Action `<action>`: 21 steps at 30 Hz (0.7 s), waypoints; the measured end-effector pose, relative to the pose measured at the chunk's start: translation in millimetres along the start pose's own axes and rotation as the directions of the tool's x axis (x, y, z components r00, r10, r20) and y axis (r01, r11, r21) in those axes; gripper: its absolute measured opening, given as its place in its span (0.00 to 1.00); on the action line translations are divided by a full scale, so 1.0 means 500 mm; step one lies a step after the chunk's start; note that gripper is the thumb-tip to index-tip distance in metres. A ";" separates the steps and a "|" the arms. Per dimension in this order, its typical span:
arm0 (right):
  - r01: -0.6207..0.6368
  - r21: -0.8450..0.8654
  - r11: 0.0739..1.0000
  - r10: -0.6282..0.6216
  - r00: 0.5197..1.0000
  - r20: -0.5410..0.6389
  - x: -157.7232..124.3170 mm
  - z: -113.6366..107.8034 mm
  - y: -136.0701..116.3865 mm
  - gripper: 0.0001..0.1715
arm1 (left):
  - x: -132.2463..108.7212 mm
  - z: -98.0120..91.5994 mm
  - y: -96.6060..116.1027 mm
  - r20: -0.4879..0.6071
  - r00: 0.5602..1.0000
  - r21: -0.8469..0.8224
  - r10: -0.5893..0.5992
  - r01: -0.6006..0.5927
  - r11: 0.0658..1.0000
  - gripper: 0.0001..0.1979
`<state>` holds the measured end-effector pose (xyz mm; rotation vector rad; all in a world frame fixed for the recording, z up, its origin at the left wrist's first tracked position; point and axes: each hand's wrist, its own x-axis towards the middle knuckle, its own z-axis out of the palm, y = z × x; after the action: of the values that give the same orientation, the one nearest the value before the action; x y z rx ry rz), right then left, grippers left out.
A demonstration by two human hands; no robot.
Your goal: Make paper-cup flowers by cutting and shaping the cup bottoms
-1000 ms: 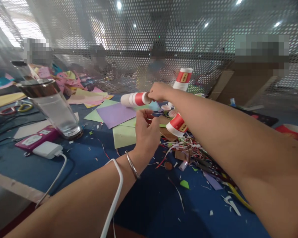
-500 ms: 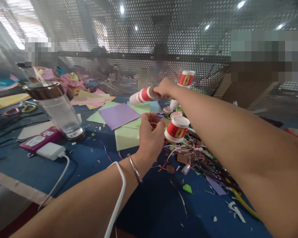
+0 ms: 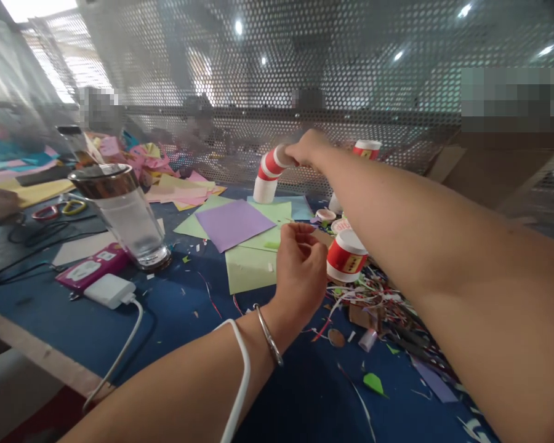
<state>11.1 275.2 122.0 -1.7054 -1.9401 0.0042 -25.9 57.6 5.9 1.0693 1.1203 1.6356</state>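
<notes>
My right hand [image 3: 307, 151] reaches far forward and grips the top of a stack of red-and-white paper cups [image 3: 268, 175], which hangs tilted with its open end down over the coloured sheets. My left hand [image 3: 300, 271] hovers nearer to me with its fingers curled in a loose pinch; what it holds, if anything, is too small to name. A purple sheet [image 3: 233, 223] lies on green sheets [image 3: 249, 264] below the stack. Another red-and-white cup [image 3: 346, 255] lies on its side just right of my left hand.
A glass tumbler [image 3: 129, 215] with a metal rim stands at left beside a pink device [image 3: 92, 267] and a white charger [image 3: 111, 290] with its cable. Paper scraps [image 3: 388, 307] litter the blue table at right. A perforated metal screen [image 3: 258, 80] closes off the back.
My right hand has lifted and swung the cup stack from lying sideways to pointing downward, further forward. My left hand has stayed curled near the lying cup. The view has shifted slightly.
</notes>
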 end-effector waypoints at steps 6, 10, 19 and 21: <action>0.034 0.019 0.999 -0.034 0.999 -0.009 0.007 0.013 -0.013 0.16 | 0.001 -0.002 -0.001 0.037 0.999 -0.002 -0.003 0.003 1.000 0.14; 0.067 0.012 0.998 -0.066 0.998 -0.009 -0.021 -0.016 -0.005 0.17 | 0.004 -0.006 -0.003 0.016 0.999 0.026 0.036 -0.037 0.999 0.14; 0.122 -0.095 0.988 -0.121 0.993 0.009 -0.133 -0.112 0.058 0.19 | 0.008 -0.011 -0.009 -0.128 0.983 0.138 0.134 -0.116 0.984 0.16; 0.134 -0.122 0.983 -0.130 0.991 0.045 -0.146 -0.123 0.060 0.19 | 0.007 -0.010 -0.010 -0.135 0.979 0.148 0.150 -0.130 0.981 0.16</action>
<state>66.2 192.6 134.4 -1.6615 -2.1171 -0.1379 -30.5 61.2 0.4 1.1546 1.2946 1.7916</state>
